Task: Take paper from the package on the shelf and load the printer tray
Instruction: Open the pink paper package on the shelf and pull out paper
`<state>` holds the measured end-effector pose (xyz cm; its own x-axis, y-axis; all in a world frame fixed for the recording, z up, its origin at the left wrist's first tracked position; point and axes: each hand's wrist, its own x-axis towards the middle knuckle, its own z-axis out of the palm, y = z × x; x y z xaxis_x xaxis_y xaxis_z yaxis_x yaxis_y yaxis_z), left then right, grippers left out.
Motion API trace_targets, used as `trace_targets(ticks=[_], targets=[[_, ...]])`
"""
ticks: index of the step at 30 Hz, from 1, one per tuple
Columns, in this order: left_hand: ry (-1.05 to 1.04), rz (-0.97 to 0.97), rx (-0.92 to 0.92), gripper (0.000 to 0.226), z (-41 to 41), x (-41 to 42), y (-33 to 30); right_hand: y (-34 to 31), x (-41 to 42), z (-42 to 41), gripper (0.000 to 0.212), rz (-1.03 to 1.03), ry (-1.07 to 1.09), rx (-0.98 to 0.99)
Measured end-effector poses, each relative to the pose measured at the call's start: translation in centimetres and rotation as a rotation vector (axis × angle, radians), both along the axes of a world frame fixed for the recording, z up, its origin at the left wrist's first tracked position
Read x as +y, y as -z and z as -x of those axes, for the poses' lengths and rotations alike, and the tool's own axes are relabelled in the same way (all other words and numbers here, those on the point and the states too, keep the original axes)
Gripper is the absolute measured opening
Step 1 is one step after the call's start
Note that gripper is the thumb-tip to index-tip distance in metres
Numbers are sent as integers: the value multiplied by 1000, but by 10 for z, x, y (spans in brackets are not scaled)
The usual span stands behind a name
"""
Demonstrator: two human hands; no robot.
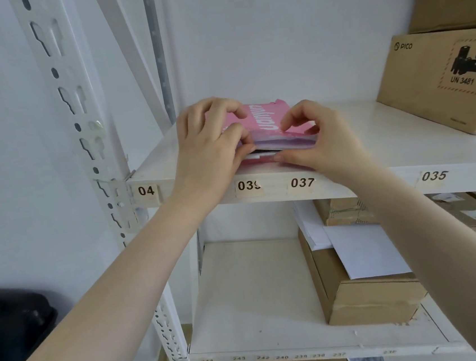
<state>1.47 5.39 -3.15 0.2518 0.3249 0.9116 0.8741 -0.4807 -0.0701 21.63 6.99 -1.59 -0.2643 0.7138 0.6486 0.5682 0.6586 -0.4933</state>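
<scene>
Both hands, left hand (209, 145) and right hand (314, 140), pinch the pink package (265, 118) open on the shelf (372, 125), fingers closed on its torn wrapper to reach the paper (260, 155).

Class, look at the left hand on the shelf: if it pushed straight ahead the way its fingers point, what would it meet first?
The left hand already touches the pink paper package; pushing on, it would press into that, probably.

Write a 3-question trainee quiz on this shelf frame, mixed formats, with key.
1. True or false: both hands touch the pink paper package.
2. Which shelf label sits just below the right hand? A) 035 B) 037 C) 04
3. Fill in: the cardboard box on the same shelf bears the brand ____.

Key: 1 true: the left hand pinches the package's left end, the right its front edge. 2 B. 3 PICO.
</scene>
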Motion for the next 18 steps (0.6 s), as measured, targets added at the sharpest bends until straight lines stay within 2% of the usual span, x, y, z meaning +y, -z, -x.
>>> trace_targets(ticks=[2,5,8,11,15,18], targets=[[-43,-91,29,17,-4,0,-2,3,-3,3,41,-90,30,20],[-4,-114,3,16,-11,-4,-4,4,-5,6,24,-167,71,15],[94,68,-30,20,-7,-7,-2,5,-6,6,11,-122,77,2],[164,267,-56,29,-1,-11,2,7,-9,4,10,-94,40,16],[193,323,-233,14,-5,-16,-1,8,-16,2,10,-102,-1,47],[199,322,-271,11,-9,-23,-3,9,-23,1,7,-112,-13,80]])
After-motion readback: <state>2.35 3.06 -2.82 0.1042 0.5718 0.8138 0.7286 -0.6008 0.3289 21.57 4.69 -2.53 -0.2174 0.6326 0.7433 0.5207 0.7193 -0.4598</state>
